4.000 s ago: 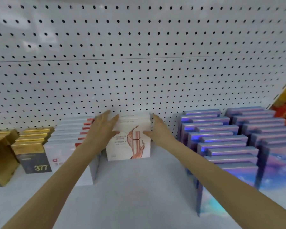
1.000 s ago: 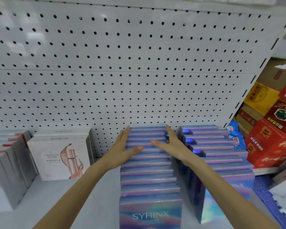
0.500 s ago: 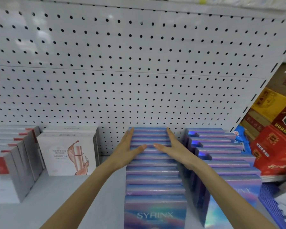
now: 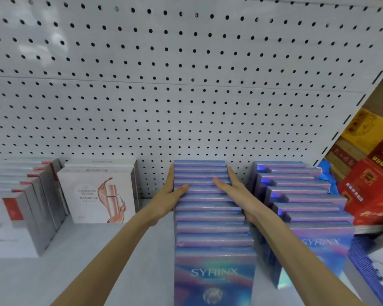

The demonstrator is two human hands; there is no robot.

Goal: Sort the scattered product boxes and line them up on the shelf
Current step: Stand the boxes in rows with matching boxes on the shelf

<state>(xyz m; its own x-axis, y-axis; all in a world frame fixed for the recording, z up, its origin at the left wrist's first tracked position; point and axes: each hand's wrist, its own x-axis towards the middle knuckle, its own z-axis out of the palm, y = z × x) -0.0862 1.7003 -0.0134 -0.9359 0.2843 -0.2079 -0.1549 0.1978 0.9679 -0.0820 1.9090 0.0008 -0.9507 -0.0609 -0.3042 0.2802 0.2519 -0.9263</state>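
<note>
Fingers [image 4: 171, 176] straight, held together, pressed flat on both flanks of SYRINX box row [image 4: 212, 228]. Left hand [image 4: 167, 195] on left side, right hand [image 4: 233, 192] on right, thumbs over tops. Row stands mid-shelf [image 4: 97, 261], back end at pegboard [image 4: 186, 96]. Second SYRINX row [image 4: 307, 195] just right, seemingly staggered.

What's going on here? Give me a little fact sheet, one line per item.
Place: shelf, pegboard behind
Left hand: flat against left side of middle SYRINX row
Right hand: flat against its right side
Second SYRINX row: to the right, staggered
White boxes: to the left, upright
Red boxes: far right
</note>
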